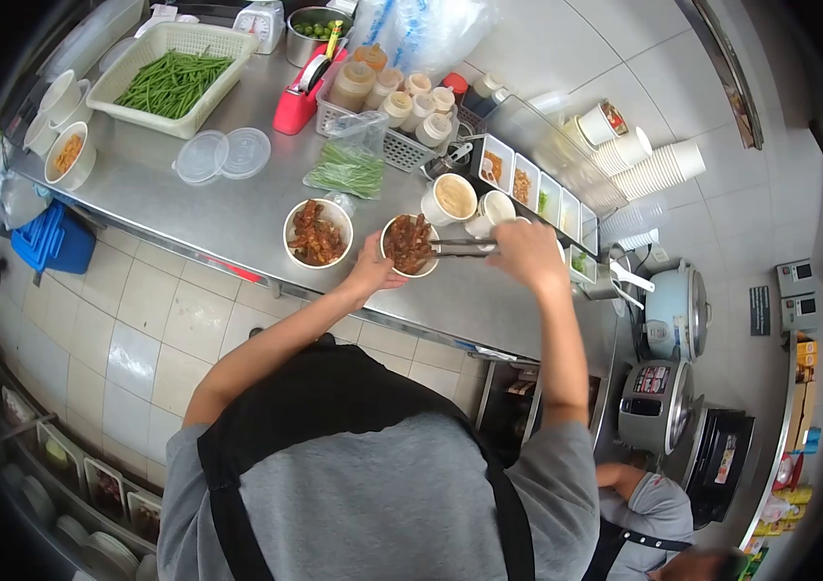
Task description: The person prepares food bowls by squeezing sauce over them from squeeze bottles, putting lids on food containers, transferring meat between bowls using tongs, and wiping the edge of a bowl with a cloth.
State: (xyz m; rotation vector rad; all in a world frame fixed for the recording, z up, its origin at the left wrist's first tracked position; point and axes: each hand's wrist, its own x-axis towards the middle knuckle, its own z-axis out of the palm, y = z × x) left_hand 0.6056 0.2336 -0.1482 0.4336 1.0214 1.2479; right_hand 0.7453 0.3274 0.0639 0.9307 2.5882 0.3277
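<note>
My left hand (373, 266) holds the side of a white bowl (425, 272) at the front edge of the steel counter. Glazed brown meat pieces (408, 242) fill this bowl. In my right hand (524, 250) are metal tongs (465, 248), whose tips reach into the meat. Just left of my left hand stands a second white bowl (318, 261) with similar meat (314, 232), touched by neither hand. Behind the tongs are a tub of pale tan contents (455, 196) and a smaller white cup (497, 206).
A basket of green beans (174, 82), clear lids (247, 153), bagged greens (346, 170) and sauce bottles (385, 102) stand on the counter (155, 184). Ingredient trays (549, 200) and a small pot (602, 281) are at right. A co-worker (646, 513) is at lower right.
</note>
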